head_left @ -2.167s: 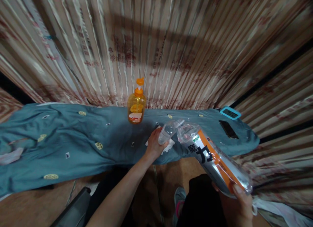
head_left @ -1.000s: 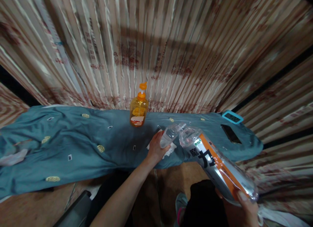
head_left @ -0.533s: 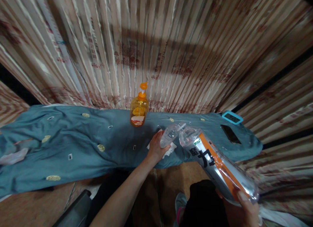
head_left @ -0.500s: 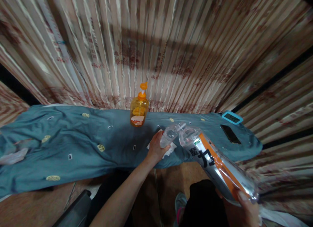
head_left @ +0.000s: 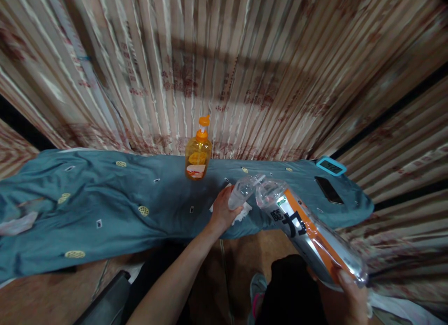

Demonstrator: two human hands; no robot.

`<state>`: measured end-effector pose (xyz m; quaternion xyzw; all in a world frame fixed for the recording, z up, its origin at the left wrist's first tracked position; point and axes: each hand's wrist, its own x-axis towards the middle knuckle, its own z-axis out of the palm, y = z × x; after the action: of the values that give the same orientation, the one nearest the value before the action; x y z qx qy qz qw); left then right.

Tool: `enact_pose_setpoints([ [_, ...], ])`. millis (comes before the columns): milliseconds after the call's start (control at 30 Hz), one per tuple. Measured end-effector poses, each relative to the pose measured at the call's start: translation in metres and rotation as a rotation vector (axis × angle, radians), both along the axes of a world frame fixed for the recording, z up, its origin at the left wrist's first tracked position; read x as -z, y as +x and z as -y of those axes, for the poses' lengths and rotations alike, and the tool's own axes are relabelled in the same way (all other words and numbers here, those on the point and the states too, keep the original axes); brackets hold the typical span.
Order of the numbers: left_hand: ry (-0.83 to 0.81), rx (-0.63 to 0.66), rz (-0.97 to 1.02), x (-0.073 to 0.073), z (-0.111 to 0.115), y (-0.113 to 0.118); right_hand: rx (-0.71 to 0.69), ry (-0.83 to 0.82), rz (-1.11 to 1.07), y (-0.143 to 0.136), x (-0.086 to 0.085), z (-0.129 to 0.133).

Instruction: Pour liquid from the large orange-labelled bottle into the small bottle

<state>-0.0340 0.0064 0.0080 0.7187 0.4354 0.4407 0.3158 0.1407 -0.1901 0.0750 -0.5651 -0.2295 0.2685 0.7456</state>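
My left hand (head_left: 223,210) is closed around a clear plastic container (head_left: 242,191), which leans up to the right; I cannot tell whether it is a cup or a small bottle. Beneath that hand lies a crumpled white tissue (head_left: 244,214). A large clear plastic bottle (head_left: 308,229) with a silver and orange label is gripped near its base by my right hand (head_left: 350,290). It tilts, its top end low and close beside the container. Whether liquid passes between them cannot be made out.
An orange pump bottle (head_left: 198,158) stands on the teal patterned cloth (head_left: 115,208). To the right lie a dark phone (head_left: 329,190) and a blue-framed digital clock (head_left: 331,166). Some thin plastic (head_left: 17,222) is at far left. A pleated curtain (head_left: 210,73) hangs behind.
The view has shifted very slightly. Both hands keep hold of the container and the large bottle in nearly the same positions.
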Motion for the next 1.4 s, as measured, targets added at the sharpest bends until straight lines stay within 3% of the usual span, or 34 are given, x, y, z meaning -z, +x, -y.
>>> enact_pose_setpoints([
  [233,0.012,0.013,0.008,-0.003,0.001,-0.001,-0.015,-0.01,0.047,-0.001,-0.003,-0.001],
  [500,-0.009,0.014,-0.007,-0.003,0.0,0.0,0.031,0.011,0.017,0.009,0.01,-0.001],
  [733,0.002,0.003,0.0,-0.001,0.0,0.001,-0.002,0.005,0.057,0.002,0.0,-0.001],
  [1167,-0.025,0.014,-0.01,-0.009,0.002,0.0,-0.002,0.007,0.048,-0.002,-0.004,-0.002],
  [1400,-0.006,0.004,0.0,-0.005,0.001,0.0,-0.035,0.044,-0.008,0.01,0.007,-0.003],
])
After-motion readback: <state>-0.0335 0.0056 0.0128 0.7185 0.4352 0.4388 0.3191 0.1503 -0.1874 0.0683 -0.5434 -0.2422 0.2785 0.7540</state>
